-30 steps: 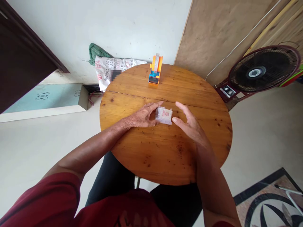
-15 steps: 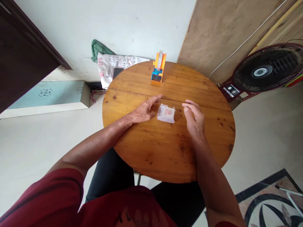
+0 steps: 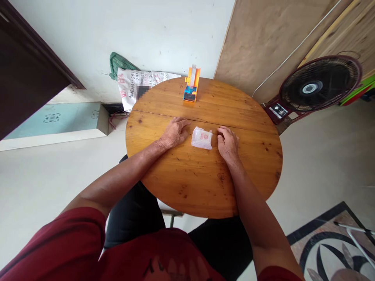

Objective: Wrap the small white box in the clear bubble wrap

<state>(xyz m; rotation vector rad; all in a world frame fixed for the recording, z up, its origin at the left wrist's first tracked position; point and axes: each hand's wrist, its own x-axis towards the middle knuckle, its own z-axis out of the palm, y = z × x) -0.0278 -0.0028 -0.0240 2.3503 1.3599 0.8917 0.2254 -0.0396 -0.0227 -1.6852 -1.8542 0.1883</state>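
A small packet (image 3: pixel 201 139) in clear, crinkled wrap, with red print on its face, lies flat on the round wooden table (image 3: pixel 193 183). To its left, my left hand (image 3: pixel 175 132) rests on the wood, empty, fingers loosely bent and apart from the thumb. On the other side, my right hand (image 3: pixel 227 142) also rests on the tabletop with relaxed, slightly curled fingers and nothing in it. Neither hand touches the packet. Farther back stands an orange and blue tape dispenser (image 3: pixel 191 86) with a roll of clear tape.
A white printed sack (image 3: pixel 125 88) and a green bag (image 3: pixel 120 63) lie against the wall behind the table. A large dark fan (image 3: pixel 310 89) stands at the right. A low box with a pale blue top (image 3: pixel 58 119) sits on the floor at left.
Both hands have come down to rest on the table beside the packet. My right hand has moved closer to it, and its fingers now point down. The view has shifted slightly.
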